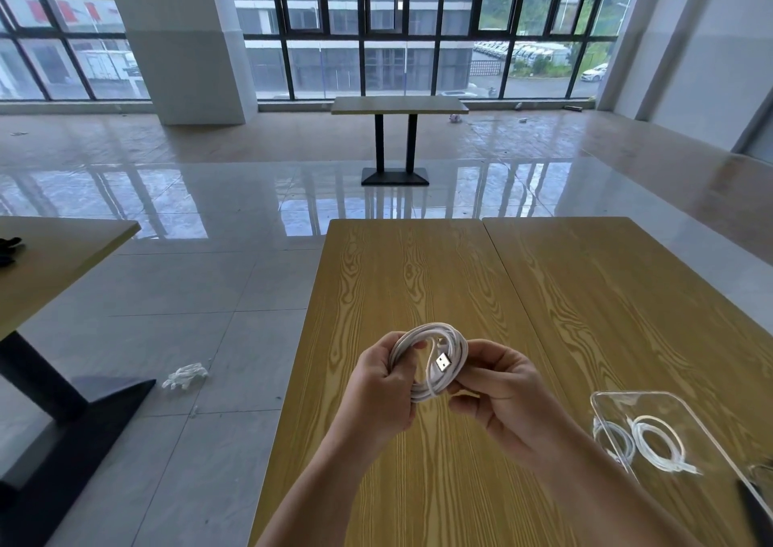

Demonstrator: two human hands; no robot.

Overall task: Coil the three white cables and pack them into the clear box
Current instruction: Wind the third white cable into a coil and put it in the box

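Note:
A coiled white cable [447, 339] with a USB plug showing in its middle is held above the wooden table [418, 279]. My left hand [382, 392] grips the coil's left side. My right hand [502, 392] pinches its lower right side. To the right, near the table's front edge, stands the clear box [627, 402]. Inside it lie two coiled white cables: one [661, 448] in the middle, another [613, 440] at its left wall.
A second wooden tabletop [619, 295] adjoins on the right. Another table [50, 262] stands to the left with a dark object on it. A white crumpled item [186, 376] lies on the tiled floor. A dark object [755, 509] sits at the far right edge.

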